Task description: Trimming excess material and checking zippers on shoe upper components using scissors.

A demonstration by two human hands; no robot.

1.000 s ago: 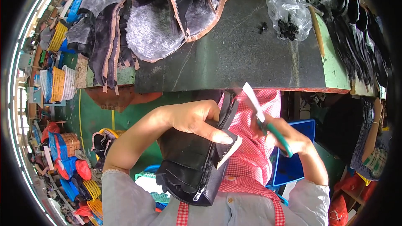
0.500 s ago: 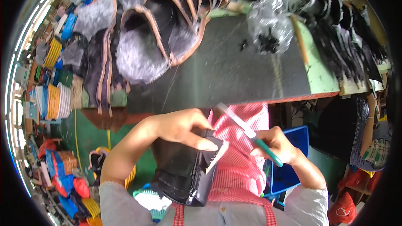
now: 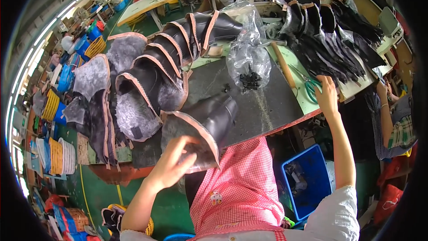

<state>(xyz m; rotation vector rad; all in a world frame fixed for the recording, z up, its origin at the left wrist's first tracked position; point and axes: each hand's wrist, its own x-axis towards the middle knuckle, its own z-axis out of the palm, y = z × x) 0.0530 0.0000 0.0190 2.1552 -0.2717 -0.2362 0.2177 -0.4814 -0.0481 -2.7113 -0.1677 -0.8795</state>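
Observation:
A black boot upper point(image 3: 218, 111) with grey fur lining and a tan zigzag-stitched edge lies at the front of the dark work mat, partly overhanging the table edge. My left hand point(image 3: 171, 165) is at its fur-lined opening, thumb and fingers apart, touching the lining. My right hand point(image 3: 328, 97) reaches far right, its fingers curled at the handles of green-handled scissors point(image 3: 310, 90). The scissors rest on the pale green board, blades pointing up and left; part of the handles is hidden by the fingers.
Several fur-lined boot uppers point(image 3: 151, 73) stand in a row at the left. A clear plastic bag point(image 3: 249, 62) with small black pieces sits on the mat point(image 3: 285, 107). Beside it are a wooden stick point(image 3: 284, 64) and black pieces point(image 3: 312, 53). A blue bin point(image 3: 307, 178) is below; a person works at right.
The boot upper has gone from my lap to the mat's front edge, and my left hand has loosened. My right hand has carried the green-handled scissors up and right onto the board. The view has tilted up.

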